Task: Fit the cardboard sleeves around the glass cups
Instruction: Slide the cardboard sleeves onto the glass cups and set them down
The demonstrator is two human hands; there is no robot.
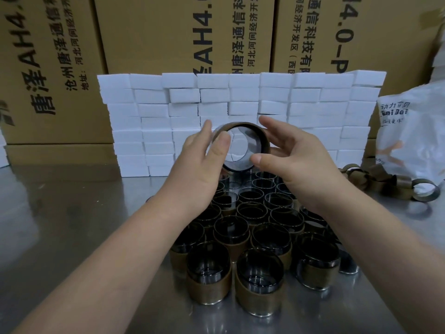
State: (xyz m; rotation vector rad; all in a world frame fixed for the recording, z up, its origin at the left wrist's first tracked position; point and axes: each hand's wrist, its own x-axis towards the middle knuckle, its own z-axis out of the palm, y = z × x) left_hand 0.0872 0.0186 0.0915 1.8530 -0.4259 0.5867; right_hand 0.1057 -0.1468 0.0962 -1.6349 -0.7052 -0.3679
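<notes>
**One sleeved cup held up, mouth toward the holder**

Both thumbs are pressing on the near rim of one glass cup [238,147]. The left hand [192,162] is setting its thumb on the rim's left side, and the right hand [296,155] is setting its thumb on the lower right. The left fingers are reaching almost straight behind the wall. The right fingers are bending gently over the top right, so the two hands are clamping the cup between them.

A single brown sleeve [240,124] is wrapping the cup's wall. The cup is lying on its side in the air. Its axis is running away from the person, with the open mouth facing back at them and the base toward the far wall.

It is hanging over the far edge of a crowd of standing cups [260,280] on the steel table [84,225]. All of these are standing upright, mouths up. There are well over twenty, packed too tightly to count exactly, and the nearest four are wearing sleeves.

To the right, roughly half a dozen loose sleeves [423,192] are lying in an overlapping heap beside one white bag [414,141]. Behind, white boxes [154,109] are standing stacked nine across at the top. Three big cartons [168,32] are standing side by side at the back.
</notes>
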